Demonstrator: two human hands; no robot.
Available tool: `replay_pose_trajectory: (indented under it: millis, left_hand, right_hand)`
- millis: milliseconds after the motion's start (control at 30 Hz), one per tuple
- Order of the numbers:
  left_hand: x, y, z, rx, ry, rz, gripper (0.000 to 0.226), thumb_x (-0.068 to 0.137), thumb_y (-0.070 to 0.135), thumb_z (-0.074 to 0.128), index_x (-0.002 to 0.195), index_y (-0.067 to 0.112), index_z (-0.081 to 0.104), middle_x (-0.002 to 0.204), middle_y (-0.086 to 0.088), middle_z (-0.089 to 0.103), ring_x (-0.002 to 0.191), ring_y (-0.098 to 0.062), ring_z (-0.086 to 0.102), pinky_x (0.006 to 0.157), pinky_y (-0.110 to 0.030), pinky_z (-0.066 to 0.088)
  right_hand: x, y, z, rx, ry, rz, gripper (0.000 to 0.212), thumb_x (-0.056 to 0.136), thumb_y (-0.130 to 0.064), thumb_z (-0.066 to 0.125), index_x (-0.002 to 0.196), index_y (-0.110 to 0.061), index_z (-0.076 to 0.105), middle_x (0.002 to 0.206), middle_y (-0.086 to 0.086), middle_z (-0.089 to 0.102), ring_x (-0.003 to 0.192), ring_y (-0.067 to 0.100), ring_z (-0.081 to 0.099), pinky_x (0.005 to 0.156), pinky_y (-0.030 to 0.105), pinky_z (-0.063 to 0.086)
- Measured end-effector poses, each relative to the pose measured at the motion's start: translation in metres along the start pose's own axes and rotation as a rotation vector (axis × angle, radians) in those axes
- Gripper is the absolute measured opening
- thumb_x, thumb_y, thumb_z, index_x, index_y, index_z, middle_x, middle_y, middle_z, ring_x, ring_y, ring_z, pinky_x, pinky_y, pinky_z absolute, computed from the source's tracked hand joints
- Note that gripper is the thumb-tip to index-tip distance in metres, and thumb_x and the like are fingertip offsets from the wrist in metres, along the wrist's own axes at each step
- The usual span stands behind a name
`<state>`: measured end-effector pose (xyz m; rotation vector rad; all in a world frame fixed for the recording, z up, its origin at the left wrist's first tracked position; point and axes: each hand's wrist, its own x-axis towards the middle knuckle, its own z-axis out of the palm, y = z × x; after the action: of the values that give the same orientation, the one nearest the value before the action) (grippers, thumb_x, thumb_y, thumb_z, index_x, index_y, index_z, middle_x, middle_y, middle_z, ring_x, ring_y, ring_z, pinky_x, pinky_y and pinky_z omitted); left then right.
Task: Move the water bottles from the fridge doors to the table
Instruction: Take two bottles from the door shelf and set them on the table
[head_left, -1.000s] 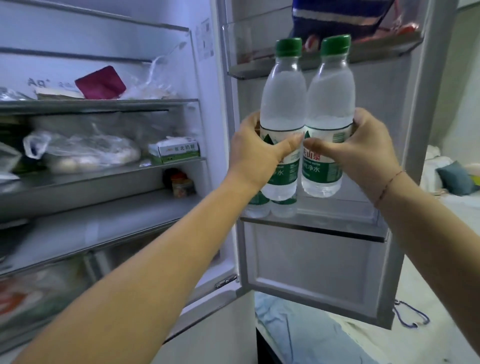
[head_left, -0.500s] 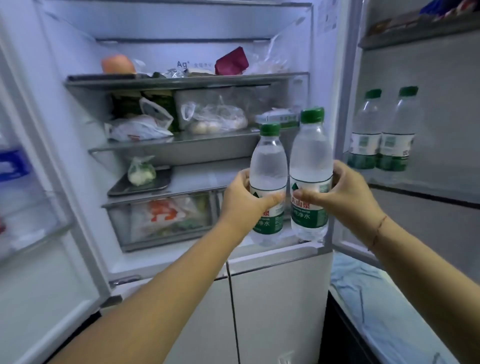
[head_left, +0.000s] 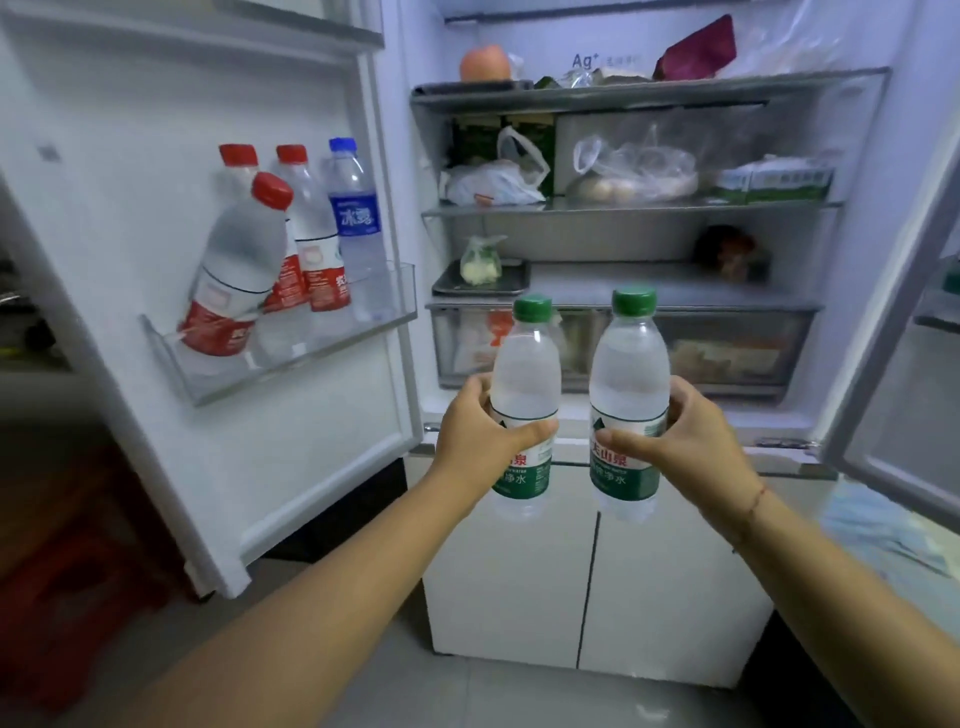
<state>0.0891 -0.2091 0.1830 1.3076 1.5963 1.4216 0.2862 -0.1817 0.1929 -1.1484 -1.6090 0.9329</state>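
I hold two clear green-capped water bottles upright in front of the open fridge. My left hand (head_left: 480, 426) grips the left green-capped bottle (head_left: 524, 364) around its label. My right hand (head_left: 685, 436) grips the right green-capped bottle (head_left: 628, 364) the same way. The two bottles are a little apart. The left fridge door (head_left: 156, 130) stands open, and its clear shelf (head_left: 291, 358) holds three red-capped bottles, one tilted (head_left: 234, 270), and a blue-capped bottle (head_left: 356, 223). The table is not in view.
The fridge interior (head_left: 623, 208) behind the bottles holds bagged food, a carton, an apple and a drawer. The right fridge door (head_left: 893, 364) stands open at the right edge. White lower doors (head_left: 587, 571) sit below. A red stool (head_left: 78, 571) stands on the floor at left.
The view has swung left from the right door, across the fridge interior, to the left door. Both hands carried the two green-capped bottles away from the right door shelf and moved them slightly apart.
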Motion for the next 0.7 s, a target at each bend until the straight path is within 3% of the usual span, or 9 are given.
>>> replay_pose_trajectory:
  millis: [367, 600, 700]
  left_hand:
    - [-0.107, -0.04, -0.115, 0.039, 0.382, -0.111, 0.063, 0.062, 0.023, 0.089, 0.115, 0.021, 0.055, 0.11, 0.006, 0.067, 0.101, -0.014, 0.065, 0.087, -0.035, 0.055]
    - [-0.158, -0.062, -0.213, 0.135, 0.613, -0.15, 0.063, 0.059, 0.026, 0.09, 0.112, 0.018, 0.058, 0.107, 0.002, 0.07, 0.098, -0.017, 0.067, 0.085, -0.041, 0.057]
    - [-0.169, -0.068, -0.257, 0.136, 0.687, -0.15, 0.056, 0.064, 0.021, 0.088, 0.11, 0.018, 0.058, 0.105, 0.004, 0.069, 0.097, -0.015, 0.067, 0.081, -0.034, 0.056]
  right_hand:
    - [-0.048, -0.014, 0.11, 0.096, -0.385, -0.069, 0.061, 0.062, -0.013, 0.084, 0.115, -0.02, 0.054, 0.103, -0.008, 0.066, 0.093, 0.006, 0.062, 0.078, 0.029, 0.051]
    - [-0.079, -0.044, 0.212, 0.137, -0.58, -0.113, 0.062, 0.06, -0.018, 0.085, 0.115, -0.02, 0.055, 0.102, -0.007, 0.067, 0.092, 0.009, 0.065, 0.075, 0.027, 0.051]
    - [-0.09, -0.061, 0.259, 0.171, -0.661, -0.121, 0.061, 0.062, -0.014, 0.085, 0.114, -0.02, 0.054, 0.102, -0.006, 0.067, 0.092, 0.009, 0.064, 0.075, 0.025, 0.051]
